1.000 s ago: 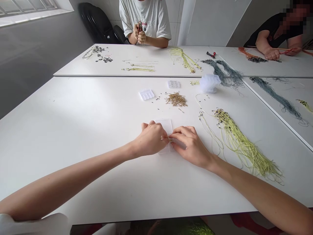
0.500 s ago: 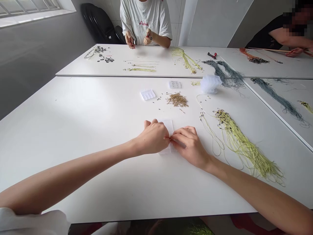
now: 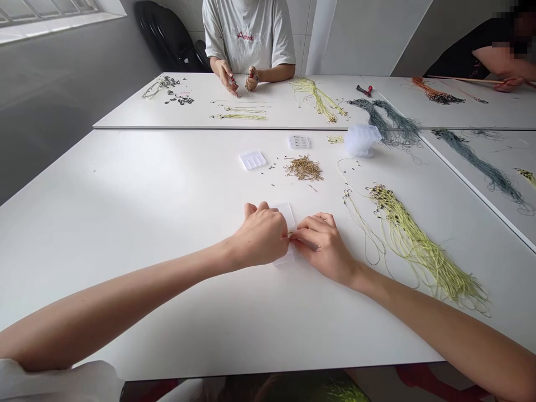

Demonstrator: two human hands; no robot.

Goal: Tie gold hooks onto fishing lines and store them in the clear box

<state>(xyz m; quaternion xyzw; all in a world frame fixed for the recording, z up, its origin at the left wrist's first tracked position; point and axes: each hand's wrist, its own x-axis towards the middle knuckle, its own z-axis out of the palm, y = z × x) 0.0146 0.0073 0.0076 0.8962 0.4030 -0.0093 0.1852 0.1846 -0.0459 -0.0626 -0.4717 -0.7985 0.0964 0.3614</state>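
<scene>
Head view: L hand (image 3: 262, 234) and R hand (image 3: 324, 249) meet fingertip to fingertip near the middle of the table (image 3: 125, 234). Both are narrowed to a tight pinch on a tiny piece (image 3: 290, 232). It is yellowish and too small to tell what it is exactly. The other fingers are curled in and the wrists lie low on the table, I think for steadiness w/ such a small thing. The pinch sits directly over a clear flat box (image 3: 287, 213), partly hidden under the hands. Probably the box lies there so a dropped piece lands in it & not on the table.

Beyond the hands, in easy reach, is a heap of gold parts (image 3: 304, 168) w/ some dark bits scattered beside it. A clear tray (image 3: 252, 160) lies left of the heap and a second small tray (image 3: 298, 142) behind it. A clear plastic container (image 3: 360, 139) stands further right.

On the R side a long bundle of yellow-green cords (image 3: 419, 245) lies along the R forearm, near but not touching. Its dark ends point to the far side, all one way, so I guess they are sorted. A few loose loops lie btw. the bundle and the R hand.

On the far table a person in a white T-shirt (image 3: 247, 33) works w/ own hands on a thin cord. Grey cords (image 3: 389, 120) & a red-handled tool (image 3: 363, 89) lie there. At the far right corner are another person's arm (image 3: 498, 56) and orange cords (image 3: 431, 96).
</scene>
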